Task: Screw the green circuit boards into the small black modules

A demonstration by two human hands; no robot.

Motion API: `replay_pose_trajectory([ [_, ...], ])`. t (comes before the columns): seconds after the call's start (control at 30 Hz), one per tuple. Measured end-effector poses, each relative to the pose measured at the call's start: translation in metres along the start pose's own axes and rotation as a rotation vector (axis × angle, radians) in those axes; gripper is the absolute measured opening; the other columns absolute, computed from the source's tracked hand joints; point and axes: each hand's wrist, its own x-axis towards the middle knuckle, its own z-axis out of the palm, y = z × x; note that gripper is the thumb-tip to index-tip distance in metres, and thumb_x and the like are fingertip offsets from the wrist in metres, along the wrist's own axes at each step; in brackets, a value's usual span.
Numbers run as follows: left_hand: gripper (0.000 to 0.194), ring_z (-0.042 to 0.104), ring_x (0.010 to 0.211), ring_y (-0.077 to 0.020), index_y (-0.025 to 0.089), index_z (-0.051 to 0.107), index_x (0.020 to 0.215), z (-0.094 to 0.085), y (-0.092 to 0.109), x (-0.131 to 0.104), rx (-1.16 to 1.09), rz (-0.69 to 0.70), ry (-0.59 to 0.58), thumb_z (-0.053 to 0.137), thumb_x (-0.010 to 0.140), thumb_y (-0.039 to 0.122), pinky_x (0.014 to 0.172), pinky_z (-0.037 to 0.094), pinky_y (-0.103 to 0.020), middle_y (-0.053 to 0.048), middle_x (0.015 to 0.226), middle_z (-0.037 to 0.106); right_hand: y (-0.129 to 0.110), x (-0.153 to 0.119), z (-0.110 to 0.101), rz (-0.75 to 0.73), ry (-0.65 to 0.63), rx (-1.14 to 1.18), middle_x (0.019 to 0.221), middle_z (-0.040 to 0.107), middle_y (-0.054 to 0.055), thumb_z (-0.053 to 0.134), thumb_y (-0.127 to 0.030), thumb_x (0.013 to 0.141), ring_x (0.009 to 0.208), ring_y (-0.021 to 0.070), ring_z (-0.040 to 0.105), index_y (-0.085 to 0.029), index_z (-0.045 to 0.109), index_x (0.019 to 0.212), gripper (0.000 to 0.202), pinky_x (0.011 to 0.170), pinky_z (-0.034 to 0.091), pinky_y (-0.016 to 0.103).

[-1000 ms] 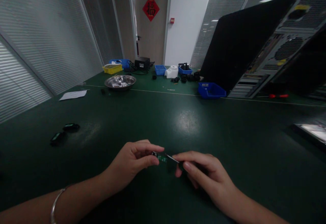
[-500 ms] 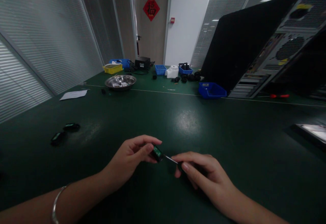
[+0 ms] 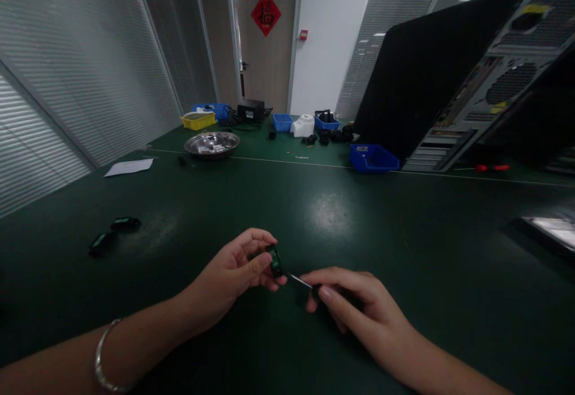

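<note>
Between the thumb and fingers of my left hand is a small black part with a green circuit board, tilted over the table. My right hand pinches the dark handle of a screwdriver, most of it hidden by the fingers. Its thin metal shaft points left, with the tip close to the lower end of the part; whether they touch I cannot tell. Two similar black parts with green faces, one nearer and one farther, lie on the table to the left.
On the green table, a steel bowl holds small pieces. Farther back are a yellow bin and several blue ones. A blue tray sits beside a large computer case. A red-handled tool lies right, paper left.
My left hand has turned the small part more upright and moved it slightly up and left. The screwdriver tip now sits a little apart from or beside its lower end; my right hand hardly moved.
</note>
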Motion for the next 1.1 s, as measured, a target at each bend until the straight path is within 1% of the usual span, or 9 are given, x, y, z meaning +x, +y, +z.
replay_pose_trajectory([
  [0.1, 0.025, 0.066, 0.081, -0.0155, 0.018, 0.056, 0.109, -0.002, 0.000, 0.000, 0.038, -0.004, -0.010, 0.068, 0.089, 0.025, 0.071, 0.049, -0.028, -0.006, 0.106, 0.064, 0.000, 0.000, 0.000, -0.007, 0.003, 0.000, 0.081, 0.074, 0.005, 0.053, -0.034, 0.099, 0.053, 0.0101, 0.052, -0.021, 0.072, 0.113, 0.027, 0.048, 0.040, 0.022],
  [0.17, 0.023, 0.064, 0.082, -0.0147, 0.019, 0.057, 0.113, -0.004, -0.001, 0.000, 0.076, -0.004, -0.043, 0.064, 0.092, 0.026, 0.072, 0.046, -0.028, -0.007, 0.108, 0.065, -0.001, 0.001, 0.000, -0.006, 0.000, -0.001, 0.081, 0.074, 0.004, 0.053, -0.034, 0.100, 0.053, 0.0100, 0.053, -0.021, 0.072, 0.114, 0.027, 0.048, 0.040, 0.022],
  [0.3, 0.030, 0.054, 0.079, -0.0134, 0.022, 0.061, 0.120, -0.008, -0.001, -0.001, 0.195, -0.023, -0.078, 0.062, 0.093, 0.033, 0.072, 0.042, -0.027, -0.004, 0.094, 0.064, -0.001, 0.001, -0.001, 0.006, -0.002, 0.001, 0.081, 0.073, 0.004, 0.053, -0.034, 0.100, 0.054, 0.0099, 0.053, -0.021, 0.071, 0.117, 0.028, 0.048, 0.040, 0.021],
  [0.47, 0.032, 0.047, 0.077, -0.0130, 0.025, 0.069, 0.116, -0.009, -0.001, -0.003, 0.305, -0.070, -0.015, 0.056, 0.094, 0.044, 0.069, 0.039, -0.026, -0.002, 0.093, 0.055, 0.002, 0.000, -0.002, 0.021, -0.021, 0.014, 0.082, 0.073, 0.005, 0.051, -0.035, 0.101, 0.054, 0.0103, 0.052, -0.021, 0.070, 0.120, 0.031, 0.049, 0.040, 0.022],
  [0.67, 0.037, 0.041, 0.059, -0.0097, 0.020, 0.068, 0.116, -0.004, 0.004, -0.003, 0.384, -0.050, -0.071, 0.052, 0.095, 0.047, 0.054, 0.029, -0.024, 0.002, 0.074, 0.048, 0.001, 0.001, -0.001, 0.020, -0.045, -0.002, 0.082, 0.074, 0.004, 0.052, -0.032, 0.101, 0.054, 0.0094, 0.052, -0.022, 0.070, 0.119, 0.028, 0.047, 0.038, 0.021],
  [0.8, 0.040, 0.042, 0.056, -0.0096, 0.015, 0.069, 0.110, -0.001, 0.008, -0.003, 0.441, -0.037, -0.097, 0.053, 0.094, 0.048, 0.051, 0.030, -0.022, 0.003, 0.066, 0.049, -0.003, 0.003, -0.001, 0.006, -0.062, -0.033, 0.082, 0.075, 0.003, 0.052, -0.032, 0.100, 0.053, 0.0092, 0.053, -0.022, 0.071, 0.119, 0.028, 0.047, 0.039, 0.021],
  [0.87, 0.040, 0.042, 0.055, -0.0093, 0.013, 0.069, 0.110, 0.000, 0.008, -0.003, 0.460, -0.041, -0.106, 0.054, 0.093, 0.047, 0.050, 0.030, -0.022, 0.003, 0.064, 0.049, -0.004, 0.003, -0.001, -0.012, -0.058, -0.054, 0.082, 0.075, 0.003, 0.052, -0.031, 0.100, 0.057, 0.0107, 0.058, -0.022, 0.071, 0.118, 0.028, 0.052, 0.043, 0.022],
  [1.0, 0.037, 0.041, 0.052, -0.0081, 0.013, 0.068, 0.111, -0.002, 0.005, -0.003, 0.472, -0.053, -0.123, 0.054, 0.093, 0.043, 0.049, 0.029, -0.021, 0.004, 0.062, 0.049, -0.006, 0.002, -0.002, -0.056, -0.054, -0.079, 0.084, 0.077, 0.004, 0.054, -0.029, 0.099, 0.077, 0.0163, 0.069, -0.024, 0.072, 0.117, 0.026, 0.070, 0.050, 0.027],
  [1.1, 0.035, 0.041, 0.051, -0.0075, 0.015, 0.068, 0.112, -0.002, 0.005, -0.002, 0.469, -0.067, -0.130, 0.054, 0.093, 0.040, 0.048, 0.029, -0.020, 0.004, 0.063, 0.050, -0.008, 0.003, -0.002, -0.061, -0.087, -0.077, 0.087, 0.077, 0.004, 0.054, -0.027, 0.099, 0.080, 0.0168, 0.070, -0.024, 0.071, 0.118, 0.025, 0.072, 0.051, 0.027],
])
